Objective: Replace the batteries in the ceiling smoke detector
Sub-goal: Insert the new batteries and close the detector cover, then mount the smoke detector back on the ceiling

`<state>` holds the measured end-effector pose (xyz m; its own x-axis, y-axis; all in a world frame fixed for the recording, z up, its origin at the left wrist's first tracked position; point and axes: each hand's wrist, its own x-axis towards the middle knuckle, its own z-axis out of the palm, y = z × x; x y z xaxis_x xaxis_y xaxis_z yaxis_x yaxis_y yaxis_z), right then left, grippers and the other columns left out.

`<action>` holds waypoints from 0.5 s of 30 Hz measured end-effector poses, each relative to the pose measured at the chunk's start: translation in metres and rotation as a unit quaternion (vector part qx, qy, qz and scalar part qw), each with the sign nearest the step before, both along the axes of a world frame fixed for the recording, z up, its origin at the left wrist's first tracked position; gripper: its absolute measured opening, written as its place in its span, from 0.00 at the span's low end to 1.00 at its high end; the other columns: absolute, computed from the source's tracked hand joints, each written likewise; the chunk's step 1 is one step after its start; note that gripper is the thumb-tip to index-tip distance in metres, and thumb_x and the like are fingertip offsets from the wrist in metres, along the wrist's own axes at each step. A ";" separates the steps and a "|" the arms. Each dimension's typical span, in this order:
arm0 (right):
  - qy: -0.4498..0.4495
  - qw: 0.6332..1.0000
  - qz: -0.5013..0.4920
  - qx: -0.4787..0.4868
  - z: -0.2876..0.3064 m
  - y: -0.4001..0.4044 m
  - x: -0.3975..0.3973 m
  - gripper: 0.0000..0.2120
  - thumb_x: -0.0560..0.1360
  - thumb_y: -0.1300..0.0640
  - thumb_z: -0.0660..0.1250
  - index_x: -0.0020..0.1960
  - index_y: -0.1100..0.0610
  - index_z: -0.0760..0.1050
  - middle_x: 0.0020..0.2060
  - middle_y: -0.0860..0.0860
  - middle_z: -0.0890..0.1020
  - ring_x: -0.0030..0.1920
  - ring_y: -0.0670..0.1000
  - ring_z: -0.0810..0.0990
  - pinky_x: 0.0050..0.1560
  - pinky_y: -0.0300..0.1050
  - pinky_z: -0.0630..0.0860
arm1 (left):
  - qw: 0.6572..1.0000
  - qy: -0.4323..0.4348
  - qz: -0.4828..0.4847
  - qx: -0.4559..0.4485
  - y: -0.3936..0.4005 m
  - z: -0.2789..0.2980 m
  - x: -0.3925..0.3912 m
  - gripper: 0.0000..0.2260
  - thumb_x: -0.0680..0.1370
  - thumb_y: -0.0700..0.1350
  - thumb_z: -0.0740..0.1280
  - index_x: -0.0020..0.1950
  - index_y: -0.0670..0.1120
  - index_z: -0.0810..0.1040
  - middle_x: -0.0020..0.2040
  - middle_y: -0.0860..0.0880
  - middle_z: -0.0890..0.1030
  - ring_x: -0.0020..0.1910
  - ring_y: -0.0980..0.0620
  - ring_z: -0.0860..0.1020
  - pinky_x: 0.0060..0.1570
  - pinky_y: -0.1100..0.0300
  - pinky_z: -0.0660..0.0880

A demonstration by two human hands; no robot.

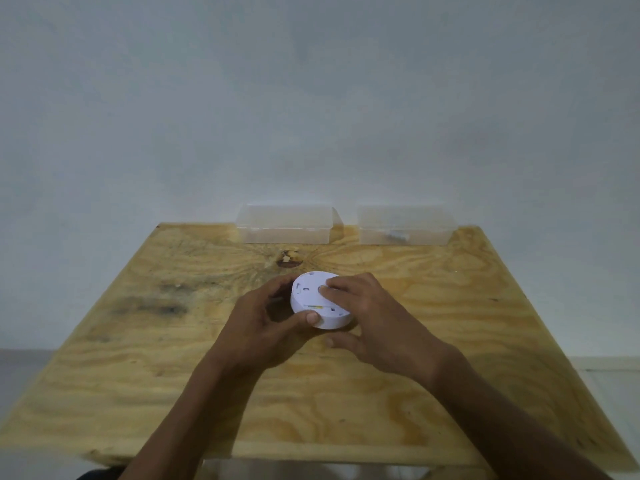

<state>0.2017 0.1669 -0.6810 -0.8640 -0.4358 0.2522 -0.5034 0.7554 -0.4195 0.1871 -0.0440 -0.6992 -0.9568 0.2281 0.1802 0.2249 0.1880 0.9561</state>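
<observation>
Work surface: a bare plywood table [450, 375] set against a plain pale wall [311, 98]. Grain and dark staining are visible across the board, with a knot [289, 259] just beyond the work area.

Nearest the camera, both forearms enter from the bottom edge and converge at the table centre. The left hand [263, 327] is closed on the smoke detector [320, 301], thumb pressed to its near rim and fingers curled round the left side. The right hand [367, 313] also grips it: fingers lie over the upturned back face, with the thumb low at the near right edge, close to the table. The detector, a round white puck, is held back-side up and tilted toward the viewer, its lower edge on or just above the board; contact cannot be confirmed. Slots and a small coloured label show on the back.

Assessment: the step appears to be opening the back cover to reach the batteries. Recommended practice: brace the body firmly with the left hand, apply the twist or slide with the right, and keep pressure even so the tabs do not snap.

At the far edge stand two clear lidded plastic boxes, well apart from the hands. The left box [285, 225] appears empty; the right box [405, 226] holds a small greyish item, too indistinct to identify.
</observation>
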 end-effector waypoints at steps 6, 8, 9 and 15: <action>0.030 0.984 -0.068 -0.165 -0.004 -0.004 0.004 0.21 0.74 0.53 0.73 0.66 0.55 0.76 0.60 0.50 0.82 0.59 0.49 0.78 0.58 0.43 0.77 | 0.993 -0.024 0.043 0.112 0.021 0.013 0.006 0.13 0.77 0.46 0.73 0.58 0.42 0.83 0.50 0.43 0.87 0.50 0.45 0.85 0.46 0.48 0.84; -0.037 0.947 -0.115 -0.299 -0.001 -0.006 0.004 0.14 0.77 0.54 0.70 0.62 0.53 0.78 0.54 0.48 0.85 0.53 0.46 0.83 0.51 0.47 0.82 | 0.984 -0.040 0.049 0.167 0.025 0.020 0.008 0.11 0.82 0.41 0.65 0.54 0.35 0.83 0.46 0.39 0.86 0.45 0.49 0.85 0.42 0.57 0.81; -0.079 0.915 -0.123 -0.375 0.002 -0.007 0.004 0.12 0.78 0.55 0.70 0.61 0.54 0.79 0.52 0.49 0.86 0.51 0.47 0.85 0.50 0.50 0.83 | 0.981 -0.050 0.046 0.184 0.027 0.022 0.010 0.13 0.83 0.41 0.61 0.53 0.34 0.83 0.46 0.38 0.86 0.44 0.48 0.85 0.42 0.56 0.80; -0.234 0.732 -0.106 -0.631 0.017 -0.011 0.009 0.13 0.79 0.60 0.65 0.63 0.55 0.74 0.52 0.54 0.87 0.52 0.56 0.86 0.50 0.56 0.84 | 0.991 -0.047 0.032 0.123 0.025 0.031 0.004 0.13 0.79 0.45 0.66 0.60 0.44 0.83 0.53 0.47 0.88 0.53 0.46 0.86 0.52 0.55 0.82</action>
